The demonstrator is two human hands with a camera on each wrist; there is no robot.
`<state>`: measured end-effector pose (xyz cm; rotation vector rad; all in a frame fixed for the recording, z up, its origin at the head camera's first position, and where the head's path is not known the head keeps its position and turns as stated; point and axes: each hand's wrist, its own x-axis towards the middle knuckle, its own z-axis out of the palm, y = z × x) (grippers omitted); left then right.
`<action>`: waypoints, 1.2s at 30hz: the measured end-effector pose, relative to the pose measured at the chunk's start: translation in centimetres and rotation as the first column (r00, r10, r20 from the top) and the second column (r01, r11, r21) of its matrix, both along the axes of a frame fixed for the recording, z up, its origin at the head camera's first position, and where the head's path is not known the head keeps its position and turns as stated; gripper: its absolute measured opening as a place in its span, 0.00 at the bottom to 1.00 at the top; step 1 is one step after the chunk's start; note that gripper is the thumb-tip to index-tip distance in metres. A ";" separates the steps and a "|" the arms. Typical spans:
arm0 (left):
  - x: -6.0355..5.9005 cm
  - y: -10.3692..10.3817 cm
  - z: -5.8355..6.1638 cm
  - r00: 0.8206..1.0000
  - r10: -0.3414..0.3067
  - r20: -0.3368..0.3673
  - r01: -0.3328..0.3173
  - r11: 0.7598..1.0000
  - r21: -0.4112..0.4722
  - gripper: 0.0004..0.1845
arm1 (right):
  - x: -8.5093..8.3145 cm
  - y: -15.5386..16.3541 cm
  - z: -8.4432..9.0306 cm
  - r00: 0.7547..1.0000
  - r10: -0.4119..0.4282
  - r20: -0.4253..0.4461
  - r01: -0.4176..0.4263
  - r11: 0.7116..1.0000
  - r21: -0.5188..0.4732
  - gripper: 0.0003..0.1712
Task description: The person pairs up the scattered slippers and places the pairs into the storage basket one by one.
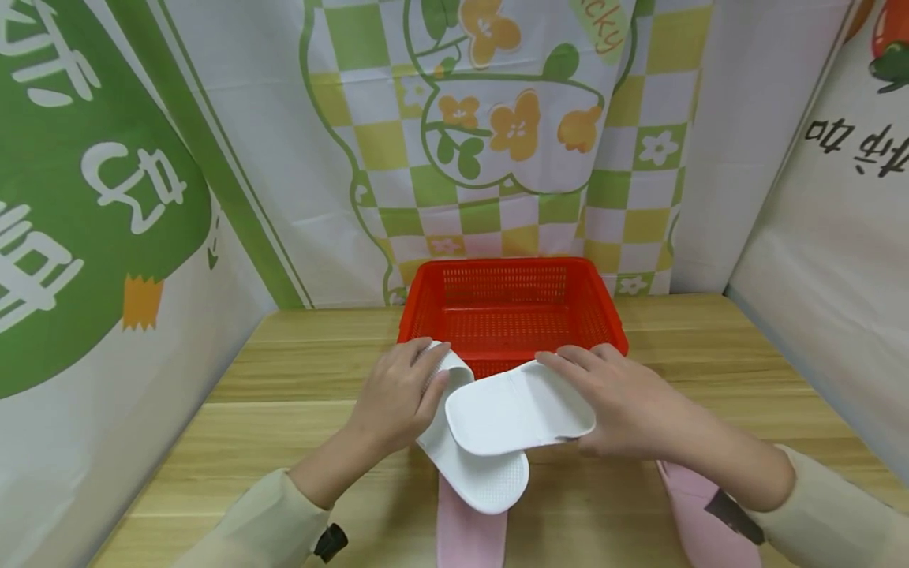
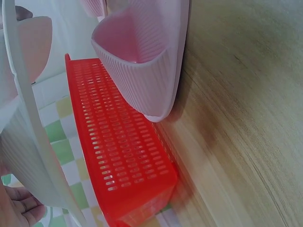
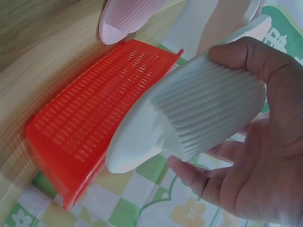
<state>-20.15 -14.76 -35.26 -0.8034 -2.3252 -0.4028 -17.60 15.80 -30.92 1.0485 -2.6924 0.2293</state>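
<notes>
Currently, from my end, I have both hands partly closed: the left hand [image 1: 394, 390] grips one white slipper [image 1: 490, 483], and the right hand [image 1: 628, 402] pinches a second white slipper [image 1: 486, 416] between thumb and fingers. I see the pair overlapping above the counter [image 1: 284, 442], right one uppermost, before the red basket [image 1: 506, 296]. Two pink slippers [image 1: 472, 528] lie nearer me.

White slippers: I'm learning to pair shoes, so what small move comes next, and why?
Probably turn the white slipper in the right hand to line up with the other slipper in the left hand. Each hand grips one, but in the head view they overlap at different angles; aligned, they should be easier to set down together.
</notes>
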 end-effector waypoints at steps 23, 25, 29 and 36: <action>-0.5 1.5 0.7 0.973 0.207 0.105 -0.204 0.978 -0.038 0.20 | 0.6 -2.0 1.2 0.979 -0.202 0.008 0.200 0.974 0.107 0.51; -0.6 1.6 0.7 0.974 0.204 0.097 -0.202 0.979 -0.032 0.20 | 0.6 -2.3 1.2 0.978 -0.207 -0.001 0.205 0.973 0.109 0.51; -0.5 1.7 0.7 0.974 0.206 0.096 -0.204 0.979 -0.029 0.20 | 0.5 -2.7 1.1 0.977 -0.212 -0.023 0.213 0.970 0.119 0.52; -0.5 2.0 0.6 0.966 0.231 0.116 -0.227 0.973 -0.045 0.20 | 0.5 -3.0 0.8 0.974 -0.217 -0.060 0.223 0.966 0.132 0.52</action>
